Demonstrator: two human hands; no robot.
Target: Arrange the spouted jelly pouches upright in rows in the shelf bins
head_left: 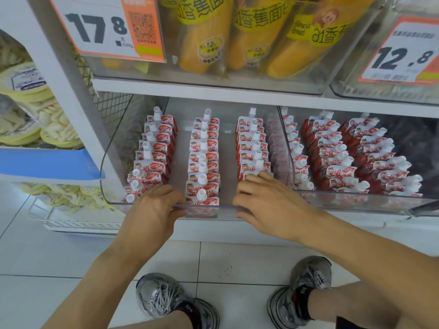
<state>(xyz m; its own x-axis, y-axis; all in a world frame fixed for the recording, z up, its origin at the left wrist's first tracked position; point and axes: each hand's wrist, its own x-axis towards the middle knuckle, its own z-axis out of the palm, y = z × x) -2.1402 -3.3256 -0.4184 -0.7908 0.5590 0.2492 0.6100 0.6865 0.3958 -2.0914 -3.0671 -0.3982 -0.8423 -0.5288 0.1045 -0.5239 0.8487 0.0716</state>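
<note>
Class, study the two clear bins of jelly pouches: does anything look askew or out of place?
Yes. In the right bin, the pouch rows lean sideways, spouts tipped right. The left bin's three rows stand straighter, though the left row's front pouches tilt slightly.

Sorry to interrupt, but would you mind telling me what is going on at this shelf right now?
A person is tidying spouted jelly pouches in a clear bin on the lower shelf. The pouches already stand upright in three rows: left row, middle row and right row. The left hand rests over the bin's front rim by the front of the left row, and the right hand reaches over the rim to the front pouch of the right row. The neighbouring bin holds more rows.
</note>
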